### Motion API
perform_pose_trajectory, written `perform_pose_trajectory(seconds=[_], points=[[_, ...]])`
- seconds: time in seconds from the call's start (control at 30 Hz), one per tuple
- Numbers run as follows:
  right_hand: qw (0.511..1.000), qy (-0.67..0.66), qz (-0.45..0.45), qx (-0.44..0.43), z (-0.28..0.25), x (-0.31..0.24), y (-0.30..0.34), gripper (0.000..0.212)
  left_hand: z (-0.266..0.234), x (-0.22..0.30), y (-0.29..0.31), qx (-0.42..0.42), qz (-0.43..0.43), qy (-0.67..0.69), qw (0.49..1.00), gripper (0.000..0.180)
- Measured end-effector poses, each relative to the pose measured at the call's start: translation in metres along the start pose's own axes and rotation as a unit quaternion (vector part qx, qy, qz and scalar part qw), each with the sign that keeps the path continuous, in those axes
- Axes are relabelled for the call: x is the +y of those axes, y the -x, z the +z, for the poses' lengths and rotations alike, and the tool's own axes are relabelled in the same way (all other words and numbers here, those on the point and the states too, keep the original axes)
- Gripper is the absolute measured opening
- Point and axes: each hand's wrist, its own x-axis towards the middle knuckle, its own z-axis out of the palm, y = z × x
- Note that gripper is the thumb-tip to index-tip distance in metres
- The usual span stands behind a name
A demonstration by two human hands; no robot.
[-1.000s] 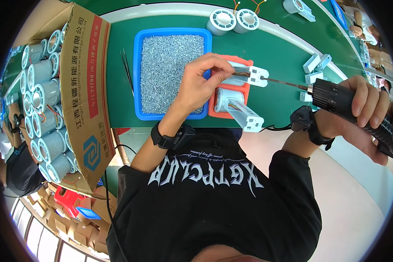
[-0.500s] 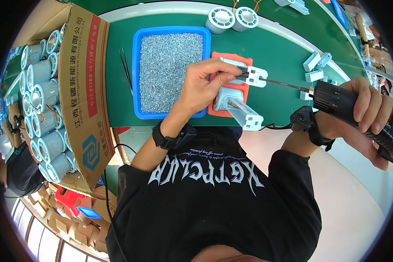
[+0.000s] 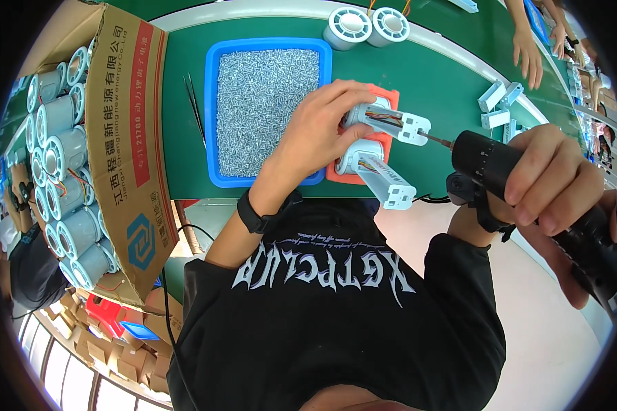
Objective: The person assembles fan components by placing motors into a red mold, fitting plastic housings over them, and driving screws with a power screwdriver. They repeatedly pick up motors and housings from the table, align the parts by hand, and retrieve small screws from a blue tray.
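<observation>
My left hand [image 3: 320, 128] rests on top of a grey cylindrical part [image 3: 365, 113] that stands in an orange holder [image 3: 389, 96] on the green bench. A white plastic bracket [image 3: 408, 127] sticks out from that part to the right. A second grey part [image 3: 355, 156] with its own white bracket [image 3: 385, 181] sits just below it in the same holder. My right hand [image 3: 552, 192] grips a black electric screwdriver [image 3: 528, 195], and its thin bit [image 3: 435, 140] touches the end of the upper bracket.
A blue tray [image 3: 212, 103] full of small screws lies left of the holder, with black tweezers [image 3: 195, 109] beside it. A cardboard box [image 3: 120, 137] of grey cylinders stands at far left. Two white spools [image 3: 367, 26] and loose white brackets [image 3: 497, 103] lie farther back. Another person's hand [image 3: 528, 51] works at upper right.
My left hand has slid down onto the upper cylinder, covering more of it. The screwdriver has moved in so its bit meets the bracket end.
</observation>
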Motion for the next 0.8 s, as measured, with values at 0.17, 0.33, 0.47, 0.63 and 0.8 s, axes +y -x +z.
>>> perform_pose_trajectory(seconds=[0.17,0.33,0.47,0.63,0.8], points=[[0.995,-0.019,-0.094,-0.007,0.002,0.011,0.002,0.081,0.002,-0.001,0.001,0.014,-0.015,0.021,1.0,0.045],[0.996,-0.019,-0.084,-0.006,0.0,0.011,0.004,0.08,0.004,0.002,0.002,0.027,-0.029,0.034,0.999,0.044],[0.999,-0.018,0.008,-0.043,0.007,0.004,-0.01,0.077,0.006,-0.001,0.001,0.029,-0.029,0.046,0.998,0.044],[0.998,-0.033,0.005,-0.049,0.006,0.011,-0.011,0.073,0.008,-0.004,0.002,0.049,-0.007,0.022,0.999,0.046],[0.997,-0.041,0.011,-0.064,0.004,0.014,-0.013,0.072,0.007,-0.002,0.001,0.047,-0.013,0.03,0.998,0.045]])
